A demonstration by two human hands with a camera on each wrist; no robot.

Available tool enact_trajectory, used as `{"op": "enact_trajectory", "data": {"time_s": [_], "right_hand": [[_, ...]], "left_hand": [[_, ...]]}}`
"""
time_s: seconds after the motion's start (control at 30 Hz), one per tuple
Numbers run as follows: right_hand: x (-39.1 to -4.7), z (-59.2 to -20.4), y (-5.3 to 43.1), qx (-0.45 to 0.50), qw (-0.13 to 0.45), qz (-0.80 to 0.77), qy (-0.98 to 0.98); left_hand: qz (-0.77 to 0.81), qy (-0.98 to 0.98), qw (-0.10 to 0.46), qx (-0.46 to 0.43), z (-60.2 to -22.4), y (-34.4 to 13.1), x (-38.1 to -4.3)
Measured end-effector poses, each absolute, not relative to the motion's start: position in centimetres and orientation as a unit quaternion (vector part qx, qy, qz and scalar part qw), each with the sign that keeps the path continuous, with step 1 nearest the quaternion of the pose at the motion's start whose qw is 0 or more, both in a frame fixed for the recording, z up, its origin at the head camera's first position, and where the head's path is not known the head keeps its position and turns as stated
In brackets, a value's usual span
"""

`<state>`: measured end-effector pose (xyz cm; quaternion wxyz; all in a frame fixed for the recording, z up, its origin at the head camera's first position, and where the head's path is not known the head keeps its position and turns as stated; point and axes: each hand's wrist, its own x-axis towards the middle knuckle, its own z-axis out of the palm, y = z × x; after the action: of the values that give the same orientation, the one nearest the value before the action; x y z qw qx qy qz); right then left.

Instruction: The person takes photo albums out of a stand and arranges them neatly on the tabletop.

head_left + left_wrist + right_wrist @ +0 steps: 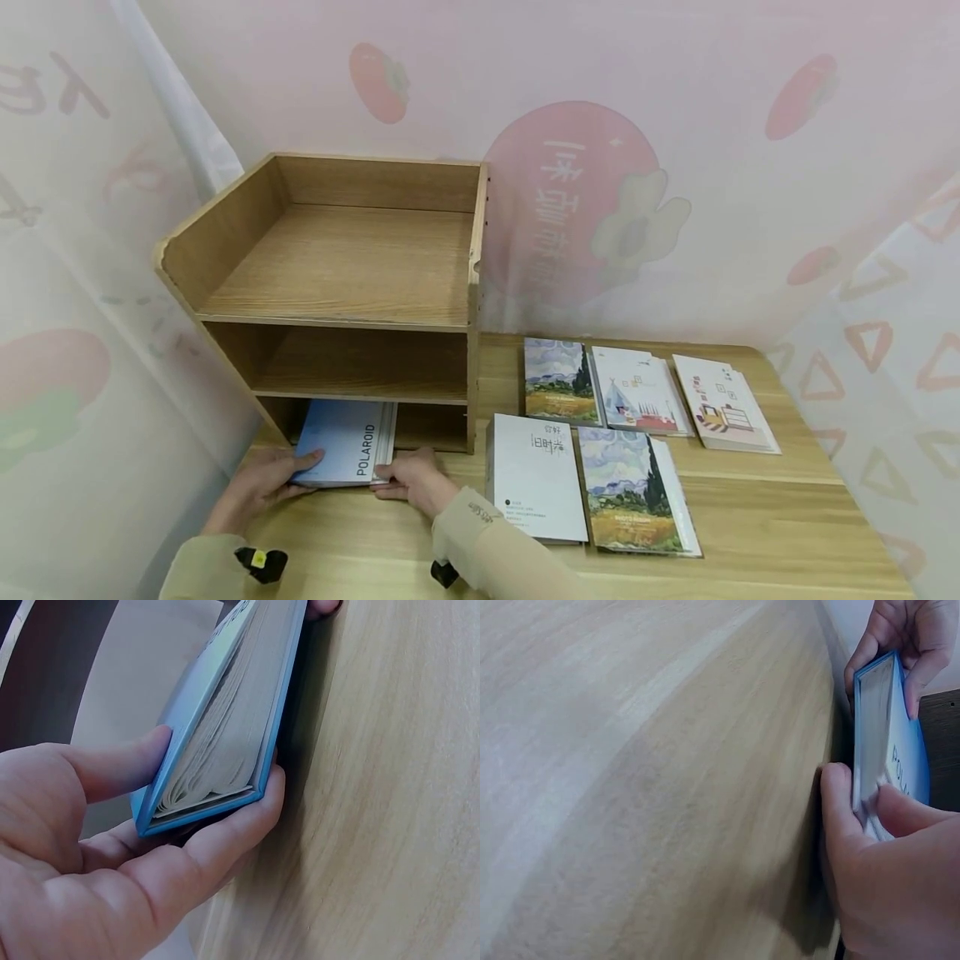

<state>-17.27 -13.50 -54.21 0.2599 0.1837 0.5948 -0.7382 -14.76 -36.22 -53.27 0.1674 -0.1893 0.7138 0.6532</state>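
A blue photo album [341, 442] marked POLAROID lies partly inside the bottom compartment of the wooden shelf [337, 321], its near end sticking out. My left hand [264, 482] grips its left near corner, thumb on the cover and fingers beneath, as the left wrist view shows with the album [225, 727]. On the opposite side my right hand [416, 481] pinches the right near corner, thumb above and fingers below. Both hands [900, 855] hold the near end slightly raised off the tabletop in the right wrist view. The album's far end is hidden under the middle board.
Right of the shelf, several albums lie on the wooden table [787, 517]: a white one [536, 479], two with landscape covers [630, 492] [558, 379], and two with pale illustrated covers [637, 387] [723, 404]. A printed curtain [720, 167] hangs behind.
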Motion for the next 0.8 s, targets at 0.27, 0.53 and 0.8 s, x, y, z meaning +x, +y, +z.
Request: {"op": "enact_trajectory", "data": {"time_s": [0.27,0.53,0.8], "right_hand": [[-17.8,-54.6,-13.5,0.2,0.266,-0.748,0.574],[-17.7,-54.6,-13.0,0.199,0.273,-0.769,0.543],[-17.5,-54.7,-12.4,0.197,0.277,-0.786,0.517]], "left_hand": [[0.649,0.718,0.166,-0.19,-53.3,-36.0,-14.7],[0.642,0.724,0.168,-0.189,-52.9,-35.8,-14.4],[0.64,0.727,0.165,-0.188,-52.8,-35.2,-14.2]]}}
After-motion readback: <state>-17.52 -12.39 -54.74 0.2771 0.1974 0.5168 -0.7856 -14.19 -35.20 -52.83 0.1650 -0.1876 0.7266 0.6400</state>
